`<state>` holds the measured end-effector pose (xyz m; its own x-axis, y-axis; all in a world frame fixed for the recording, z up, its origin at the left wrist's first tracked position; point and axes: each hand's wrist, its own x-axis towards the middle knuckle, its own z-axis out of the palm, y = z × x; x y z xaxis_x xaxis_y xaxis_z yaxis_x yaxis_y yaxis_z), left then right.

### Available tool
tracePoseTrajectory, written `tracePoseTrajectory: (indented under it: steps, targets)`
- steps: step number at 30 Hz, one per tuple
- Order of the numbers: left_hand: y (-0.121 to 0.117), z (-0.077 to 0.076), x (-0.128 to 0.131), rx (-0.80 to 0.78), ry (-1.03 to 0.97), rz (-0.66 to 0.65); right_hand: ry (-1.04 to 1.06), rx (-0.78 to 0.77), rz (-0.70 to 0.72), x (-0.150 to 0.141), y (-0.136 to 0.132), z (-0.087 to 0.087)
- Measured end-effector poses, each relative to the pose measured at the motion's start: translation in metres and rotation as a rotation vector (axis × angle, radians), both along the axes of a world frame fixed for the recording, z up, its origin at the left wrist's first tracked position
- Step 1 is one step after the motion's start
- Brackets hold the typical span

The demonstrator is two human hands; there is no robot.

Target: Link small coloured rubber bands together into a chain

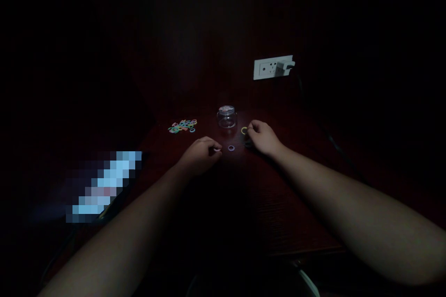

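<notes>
My left hand (202, 154) is closed on a small pinkish ring-shaped band (217, 150), mostly hidden by the fingers. In my right hand (262, 137), a yellow ring-shaped band (244, 131) is pinched between thumb and fingertips. A purple band (231, 148) lies on the dark tabletop between the two hands, touching neither. Just behind the hands stands a clear, lidded jar (226, 119), upright. To its left, several multicoloured bands (181, 126) lie in a loose pile.
A lit, pixelated screen (108, 185) is at the left, beside my left forearm. On the wall at the back right is a white socket plate (273, 67) with a plug (287, 65) in it. The reddish-brown table (278, 204) has its front edge near me. The surroundings are very dark.
</notes>
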<state>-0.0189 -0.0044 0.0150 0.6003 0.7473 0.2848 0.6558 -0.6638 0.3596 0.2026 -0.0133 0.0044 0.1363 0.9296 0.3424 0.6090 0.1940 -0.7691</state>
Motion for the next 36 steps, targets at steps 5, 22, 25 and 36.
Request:
tracePoseTrajectory:
  steps: [5,22,25,36]
  targets:
    - [0.001,-0.002,0.0,-0.024,0.012,0.015,-0.015,-0.075,0.025,0.0,0.001,-0.003]
    - [0.0,-0.002,0.0,-0.033,-0.039,0.008,-0.028,0.048,0.139,-0.005,0.0,-0.003]
    - [-0.001,-0.001,0.0,-0.062,-0.047,0.015,-0.032,0.068,0.13,-0.007,-0.002,-0.002]
    - [-0.015,0.008,0.008,-0.287,-0.304,-0.031,-0.176,0.07,0.39,-0.028,-0.026,0.01]
